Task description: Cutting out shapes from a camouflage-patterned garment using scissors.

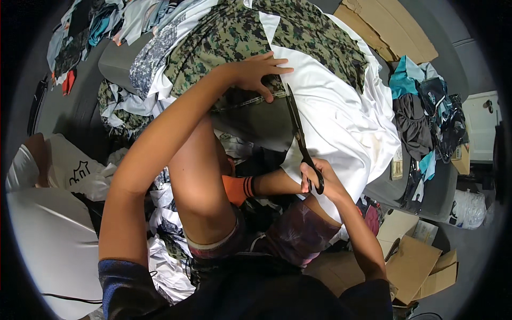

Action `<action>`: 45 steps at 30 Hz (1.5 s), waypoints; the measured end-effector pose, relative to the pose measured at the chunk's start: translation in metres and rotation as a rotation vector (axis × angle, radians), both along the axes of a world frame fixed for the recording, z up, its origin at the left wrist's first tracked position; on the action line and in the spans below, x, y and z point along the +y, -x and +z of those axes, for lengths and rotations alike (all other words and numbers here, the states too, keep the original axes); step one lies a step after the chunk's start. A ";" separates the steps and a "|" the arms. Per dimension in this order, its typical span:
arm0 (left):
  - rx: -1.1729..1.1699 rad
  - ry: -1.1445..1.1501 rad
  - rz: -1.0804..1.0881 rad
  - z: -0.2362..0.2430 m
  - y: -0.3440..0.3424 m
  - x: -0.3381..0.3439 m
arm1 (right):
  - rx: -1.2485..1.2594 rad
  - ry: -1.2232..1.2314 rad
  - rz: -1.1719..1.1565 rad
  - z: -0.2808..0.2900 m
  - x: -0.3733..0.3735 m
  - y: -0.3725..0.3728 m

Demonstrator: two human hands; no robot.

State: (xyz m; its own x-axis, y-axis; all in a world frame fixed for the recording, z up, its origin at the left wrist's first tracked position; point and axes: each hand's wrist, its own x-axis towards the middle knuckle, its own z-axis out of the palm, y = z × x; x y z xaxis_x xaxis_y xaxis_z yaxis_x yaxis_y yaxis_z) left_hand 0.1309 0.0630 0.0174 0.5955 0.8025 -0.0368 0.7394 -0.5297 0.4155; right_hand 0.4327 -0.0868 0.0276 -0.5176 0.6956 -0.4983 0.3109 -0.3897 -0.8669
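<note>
Fingers spread, my left hand (257, 73) rests on the green camouflage fabric (213, 45), its fingertips reaching the border with the white fabric (336, 106). My right hand (323, 178) is closed round the handles of black scissors (296, 120). The long blades point away from me along the edge between the white cloth and a dark olive panel (256, 125), their tips close to my left hand. I cannot tell whether the blades are parted. A pale printed strip (250, 101) crosses the dark panel just below my left thumb.
Piled garments (418, 101) lie on the grey sofa at the right, with more clothes (117, 24) at the far left. Flattened cardboard (392, 26) lies at the back right. Opened cardboard boxes (413, 266) stand at the lower right. Fabric scraps (168, 266) surround my legs.
</note>
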 end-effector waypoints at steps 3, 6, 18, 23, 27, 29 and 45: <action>-0.020 0.003 0.002 -0.002 0.001 0.004 | 0.018 -0.006 -0.014 -0.004 0.001 0.001; -0.194 0.073 -0.042 -0.005 0.000 0.011 | -0.008 -0.050 0.002 -0.003 0.002 -0.001; -0.087 0.010 -0.071 -0.012 -0.007 0.010 | -0.056 -0.088 -0.006 0.007 0.002 -0.009; -0.058 0.029 -0.051 -0.008 -0.006 0.008 | -0.101 -0.086 -0.002 0.015 0.002 -0.012; -0.053 0.062 -0.066 -0.006 -0.006 0.009 | -0.179 -0.096 0.005 0.017 0.003 -0.013; -0.045 0.059 -0.074 -0.006 -0.007 0.010 | -0.120 -0.104 -0.001 0.015 0.004 -0.011; -0.019 0.079 -0.073 -0.003 -0.006 0.009 | -0.095 -0.107 -0.049 0.014 0.005 -0.003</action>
